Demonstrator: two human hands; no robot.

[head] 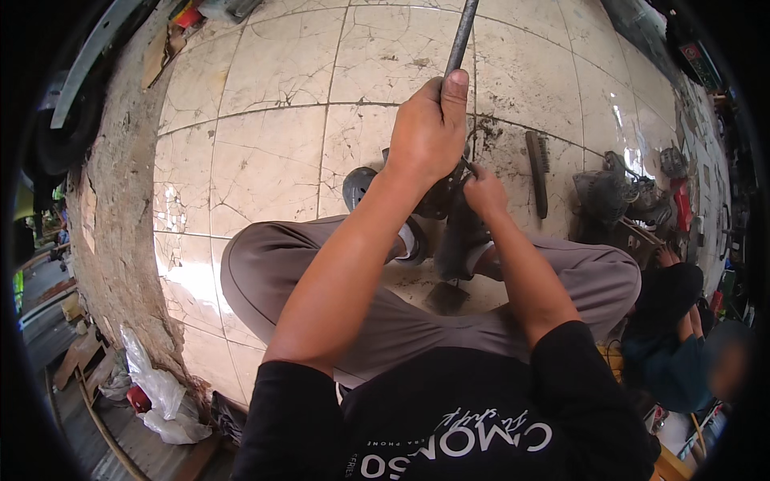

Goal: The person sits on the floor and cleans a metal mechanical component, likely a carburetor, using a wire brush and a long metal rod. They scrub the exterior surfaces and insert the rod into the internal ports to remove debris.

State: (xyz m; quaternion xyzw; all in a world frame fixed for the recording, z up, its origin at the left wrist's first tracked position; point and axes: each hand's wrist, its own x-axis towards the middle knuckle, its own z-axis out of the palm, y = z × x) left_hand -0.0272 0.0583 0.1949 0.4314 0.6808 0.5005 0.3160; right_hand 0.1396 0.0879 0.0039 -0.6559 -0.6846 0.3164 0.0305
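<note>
My left hand (pixel 430 129) is closed around a dark metal rod (pixel 462 39), its thumb laid along it; the rod runs up past the picture's top edge. Lower and to the right, my right hand (pixel 486 191) grips a thin dark tool (pixel 467 162), whose kind I cannot tell. Its tip meets a dark, dirty metal part (pixel 438 195) between my shoes, partly hidden behind my left forearm and hand. A wire brush (pixel 537 174) with a long handle lies on the tiles to the right of my right hand.
Greasy machine parts (pixel 601 195) lie on the cracked tile floor (pixel 271 162) at the right, near a red object (pixel 681 204). Another person (pixel 674 337) sits at the far right. Clear plastic bags (pixel 156 391) lie at the lower left, beside a rough concrete edge (pixel 120 210).
</note>
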